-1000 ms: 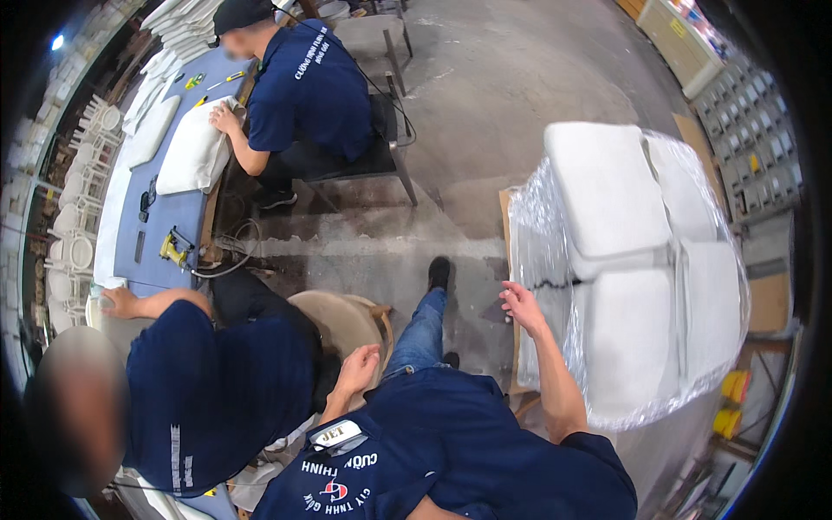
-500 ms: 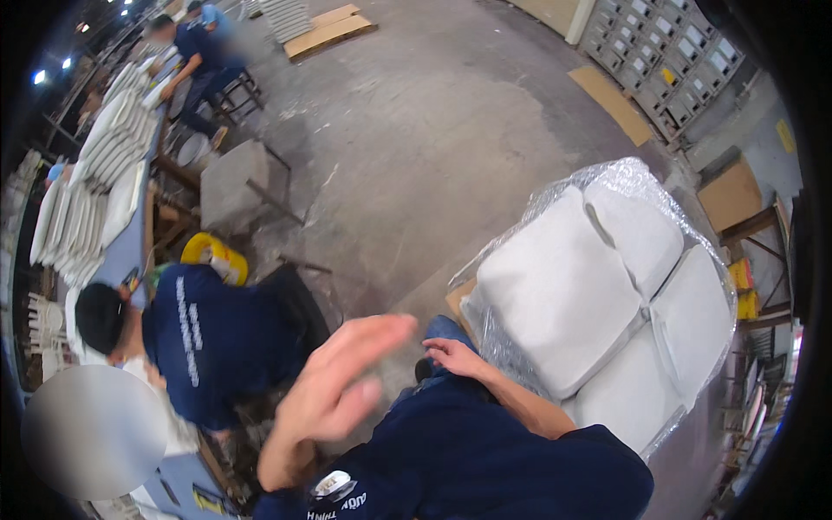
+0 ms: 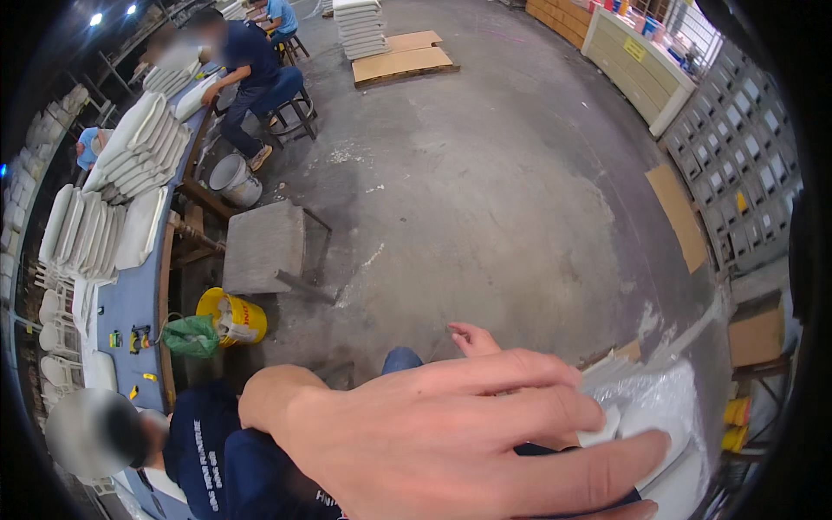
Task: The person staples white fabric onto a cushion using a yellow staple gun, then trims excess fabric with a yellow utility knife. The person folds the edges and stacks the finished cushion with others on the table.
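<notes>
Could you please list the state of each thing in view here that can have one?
Left hand: open, fingers spread, close to the camera.
Right hand: only partly visible, grip unclear.
Clear plastic-wrapped white slabs: wrapped, lying flat.
Yellow plastic bucket: upright, open, stuffed.
Grey metal pail: upright, open.
Grey square stool: unoccupied.

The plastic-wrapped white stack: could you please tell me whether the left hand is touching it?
Cannot tell. In the head view the left hand, close to the camera, overlaps the plastic-wrapped white stack, hiding any contact or gap.
</notes>
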Available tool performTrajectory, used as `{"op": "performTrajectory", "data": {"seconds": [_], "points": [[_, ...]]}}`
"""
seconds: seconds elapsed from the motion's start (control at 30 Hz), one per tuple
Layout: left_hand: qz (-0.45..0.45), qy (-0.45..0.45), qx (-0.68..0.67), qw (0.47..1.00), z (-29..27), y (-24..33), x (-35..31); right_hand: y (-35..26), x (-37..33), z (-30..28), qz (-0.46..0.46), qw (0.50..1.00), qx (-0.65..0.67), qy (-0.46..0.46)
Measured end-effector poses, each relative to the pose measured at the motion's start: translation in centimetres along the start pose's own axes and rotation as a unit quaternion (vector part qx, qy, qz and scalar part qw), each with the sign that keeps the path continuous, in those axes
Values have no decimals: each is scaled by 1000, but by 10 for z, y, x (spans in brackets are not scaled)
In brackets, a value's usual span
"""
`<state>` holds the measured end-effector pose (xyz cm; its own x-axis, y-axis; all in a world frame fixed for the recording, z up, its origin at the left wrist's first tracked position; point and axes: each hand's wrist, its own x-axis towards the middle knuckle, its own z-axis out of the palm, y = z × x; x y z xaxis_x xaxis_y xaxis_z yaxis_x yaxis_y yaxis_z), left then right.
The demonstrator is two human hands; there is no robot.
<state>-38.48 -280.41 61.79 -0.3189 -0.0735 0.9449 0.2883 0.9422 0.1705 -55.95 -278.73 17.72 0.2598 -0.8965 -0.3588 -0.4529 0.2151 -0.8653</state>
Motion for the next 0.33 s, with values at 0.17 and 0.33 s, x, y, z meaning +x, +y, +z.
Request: {"op": "performTrajectory", "data": {"seconds": [0.17, 0.33], "points": [[-189, -38, 37, 981, -98, -150, -12, -2, 194, -89, -81, 995, -43, 30], [-333, 85, -23, 939, -144, -403, -71, 199, 314, -127, 208, 961, -43, 175]]}}
